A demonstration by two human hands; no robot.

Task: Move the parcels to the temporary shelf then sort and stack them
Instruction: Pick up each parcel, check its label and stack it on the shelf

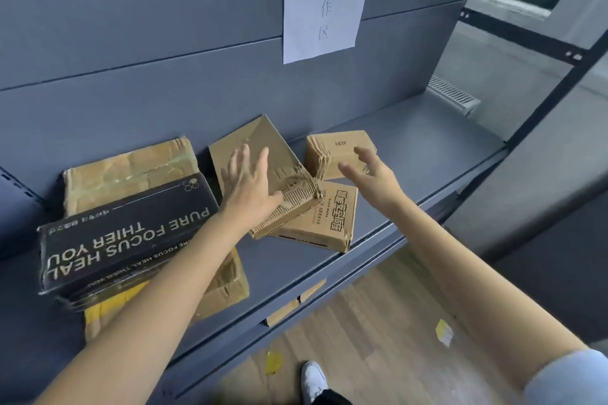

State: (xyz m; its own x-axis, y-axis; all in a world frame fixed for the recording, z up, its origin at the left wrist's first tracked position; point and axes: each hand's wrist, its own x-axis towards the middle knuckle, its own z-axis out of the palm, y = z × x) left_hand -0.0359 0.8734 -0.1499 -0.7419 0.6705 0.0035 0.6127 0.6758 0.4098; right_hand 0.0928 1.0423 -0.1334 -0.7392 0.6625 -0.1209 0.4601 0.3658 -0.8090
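Head view only. A grey metal shelf [411,154] with a grey back panel is seen from above; five parcels are laid on it.

Far left: a large tan cardboard box with clear tape [131,168] lies flat against the back panel. A black rectangular box printed "PURE FOCUS HEAL THIER YOU" [125,237] is stacked on its front part, turned slightly askew.

Centre: a flat brown cardboard parcel with a crushed, torn corner [263,154] is tilted, its far edge leaned on the back panel, its near torn corner resting on a small brown cardboard box with black printed characters [329,220]. That printed box sits near the shelf's front edge.

Right of these: a small plain brown cardboard box marked "AEDE" [335,148], flat on the shelf, just beside the tilted parcel.

Left hand [250,184]: fingers straight and spread, palm laid on the tilted parcel; nothing is gripped.

Right hand [365,168]: fingers spread and loosely curved, held over the near edge of the "AEDE" box; contact cannot be told, nothing is gripped.

A white paper sheet with handwritten characters [322,0] is stuck on the back panel. Below the shelf edge, wooden flooring [378,322], yellow scraps [444,332] and a white shoe [312,378] are visible.
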